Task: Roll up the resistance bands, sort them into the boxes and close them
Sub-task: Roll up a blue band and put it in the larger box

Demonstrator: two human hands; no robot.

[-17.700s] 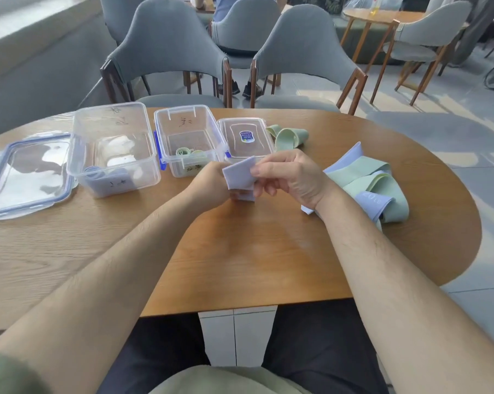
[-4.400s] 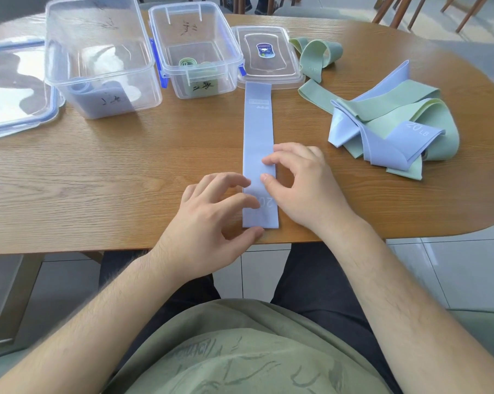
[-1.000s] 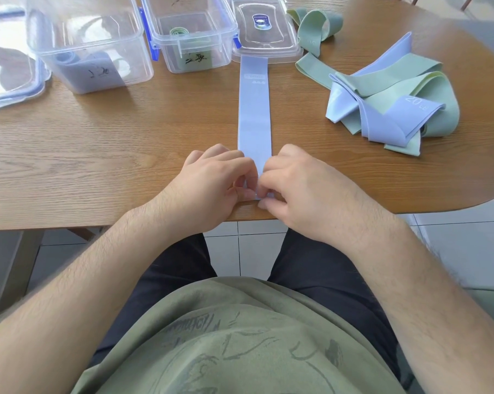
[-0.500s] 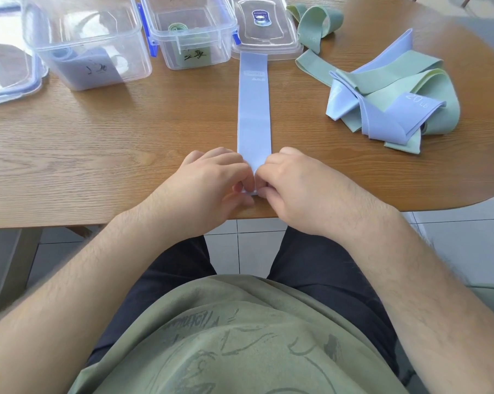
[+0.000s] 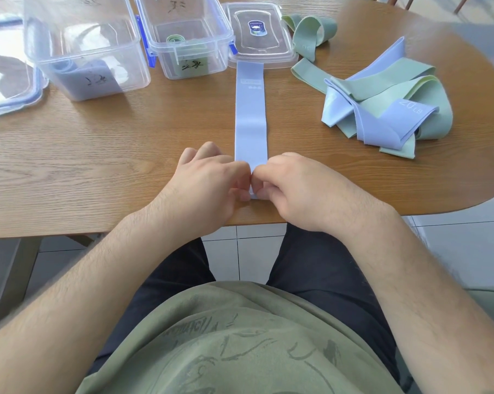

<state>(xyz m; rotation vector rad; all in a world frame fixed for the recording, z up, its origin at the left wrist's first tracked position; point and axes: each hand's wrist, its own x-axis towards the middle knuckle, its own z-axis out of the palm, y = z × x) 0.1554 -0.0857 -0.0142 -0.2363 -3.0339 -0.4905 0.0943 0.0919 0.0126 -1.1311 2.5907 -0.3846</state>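
blue band flat on table, near end pinched (both hands)

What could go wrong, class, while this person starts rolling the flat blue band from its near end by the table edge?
1. The left hand and right hand pinch the near end of the blue band close to the edge of the table; the first turn could spring open or slip off.
2. The band's far end lies against the small lid, so a tug might shift it.
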